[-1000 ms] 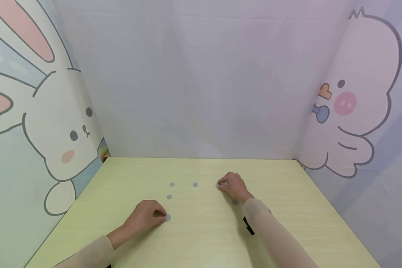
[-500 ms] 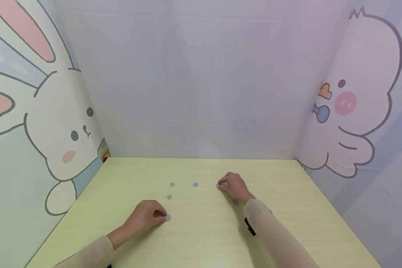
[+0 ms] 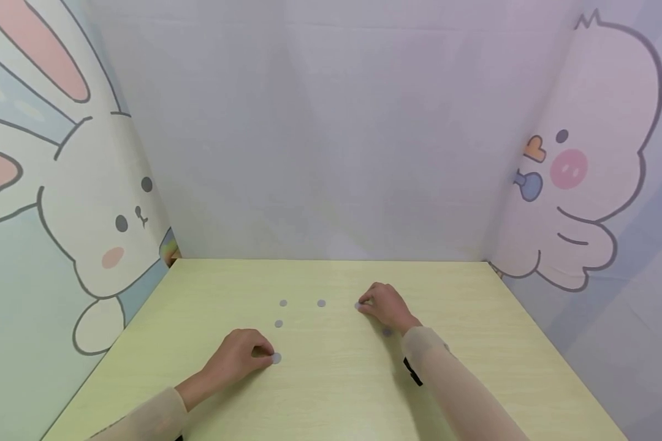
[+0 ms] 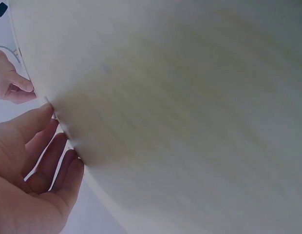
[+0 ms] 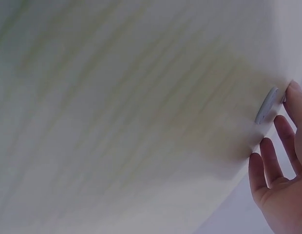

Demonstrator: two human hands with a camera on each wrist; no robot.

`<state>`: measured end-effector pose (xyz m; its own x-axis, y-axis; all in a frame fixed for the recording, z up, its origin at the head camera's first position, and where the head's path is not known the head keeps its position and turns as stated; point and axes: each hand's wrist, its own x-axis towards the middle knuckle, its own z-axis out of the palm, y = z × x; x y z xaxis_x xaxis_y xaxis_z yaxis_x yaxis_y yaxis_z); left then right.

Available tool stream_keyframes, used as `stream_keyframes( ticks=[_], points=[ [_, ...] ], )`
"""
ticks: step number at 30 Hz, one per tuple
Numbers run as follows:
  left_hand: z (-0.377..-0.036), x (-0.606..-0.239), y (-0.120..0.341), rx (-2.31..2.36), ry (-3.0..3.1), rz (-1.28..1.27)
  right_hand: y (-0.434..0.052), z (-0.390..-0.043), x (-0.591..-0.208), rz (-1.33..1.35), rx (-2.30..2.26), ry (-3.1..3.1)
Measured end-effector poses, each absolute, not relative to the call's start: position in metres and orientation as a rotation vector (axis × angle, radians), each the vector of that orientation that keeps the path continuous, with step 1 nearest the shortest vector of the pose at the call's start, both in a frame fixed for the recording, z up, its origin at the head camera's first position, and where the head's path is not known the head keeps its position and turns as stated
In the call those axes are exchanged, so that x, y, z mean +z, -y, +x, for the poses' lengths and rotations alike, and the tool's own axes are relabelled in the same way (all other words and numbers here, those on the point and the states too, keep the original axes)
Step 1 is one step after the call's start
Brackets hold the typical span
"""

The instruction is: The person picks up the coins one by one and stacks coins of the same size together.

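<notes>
Several small grey discs lie on a pale yellow-green table. My left hand rests on the table at the near left, its fingertip touching the edge of one disc. In the left wrist view its fingers lie loosely extended against the table. My right hand rests farther back at centre right, a fingertip on another disc. The right wrist view shows that disc edge-on at the tip of a finger. Neither hand grips anything.
Loose discs lie at the back left, back centre, left of centre and by my right wrist. Cartoon-printed panels wall the table: a rabbit on the left, a chick on the right.
</notes>
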<state>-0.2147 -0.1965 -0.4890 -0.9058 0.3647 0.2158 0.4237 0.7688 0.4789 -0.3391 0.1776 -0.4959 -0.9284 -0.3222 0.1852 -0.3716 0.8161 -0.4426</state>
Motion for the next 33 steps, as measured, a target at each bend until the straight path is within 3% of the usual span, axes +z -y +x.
stream_keyframes(
  ticks=[15, 33],
  points=[
    [-0.213, -0.487, 0.197, -0.825, 2.843, -0.646, -0.181, -0.345, -0.503, 0.675, 0.539, 2.815],
    [-0.213, -0.489, 0.198, -0.837, 2.846, -0.639, -0.162, -0.327, -0.49, 0.757, 0.681, 2.791]
  ],
)
